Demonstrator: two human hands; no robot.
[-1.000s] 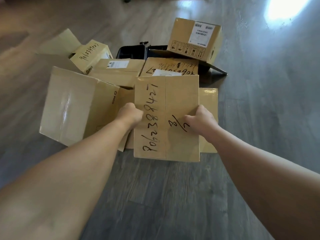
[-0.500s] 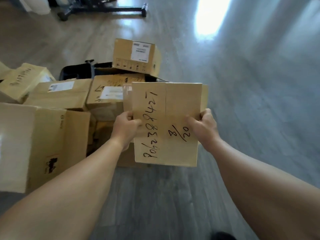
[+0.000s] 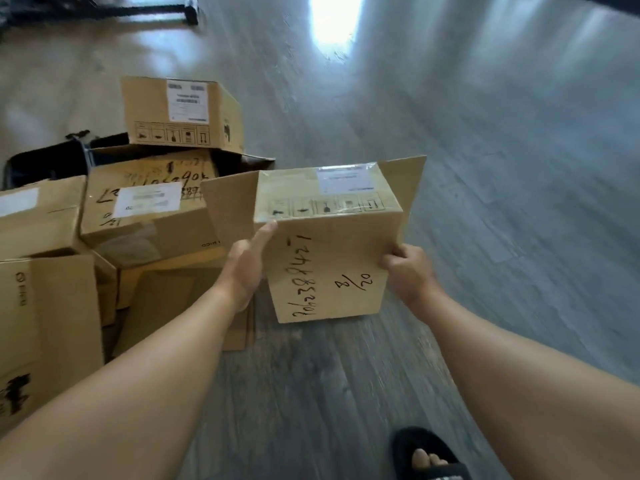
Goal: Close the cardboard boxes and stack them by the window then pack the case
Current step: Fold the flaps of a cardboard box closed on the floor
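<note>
One box (image 3: 329, 265) is in our left hand (image 3: 247, 268) and right hand (image 3: 408, 271), side flaps splayed. Several boxes (image 3: 149, 206) remain unstacked; we judge the case (image 3: 45, 161) unpacked.

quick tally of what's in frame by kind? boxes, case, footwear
Cardboard boxes: 6, namely the held box, the labelled box on the case, the written-on box, the far-left box, the near-left box and the open box behind the left arm.
Black case: 1.
Black slipper: 1.
Total: 8.
</note>
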